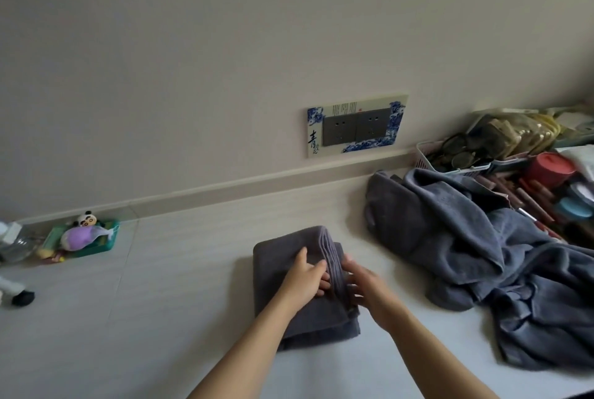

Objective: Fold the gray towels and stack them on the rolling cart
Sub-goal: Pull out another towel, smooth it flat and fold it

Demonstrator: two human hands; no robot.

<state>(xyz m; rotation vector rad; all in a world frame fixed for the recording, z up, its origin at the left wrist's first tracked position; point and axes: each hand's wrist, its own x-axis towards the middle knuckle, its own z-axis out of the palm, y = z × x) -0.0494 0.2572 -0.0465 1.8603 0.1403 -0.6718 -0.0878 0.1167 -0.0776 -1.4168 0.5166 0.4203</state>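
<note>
We have the folded gray towel (pixel 305 289) lying on the pale counter (pixel 160 302), directly under both hands. Our left hand (pixel 305 279) rests on its top with the fingers tucked into the stacked edge; our right hand (pixel 363 286) holds that same raised edge from the other side, fingers curled against the layers. To finish well, we should probably square the layers and press flat before lifting. The unfolded gray towels (pixel 482 263) are heaped just beyond the right hand. No rolling cart shows.
</note>
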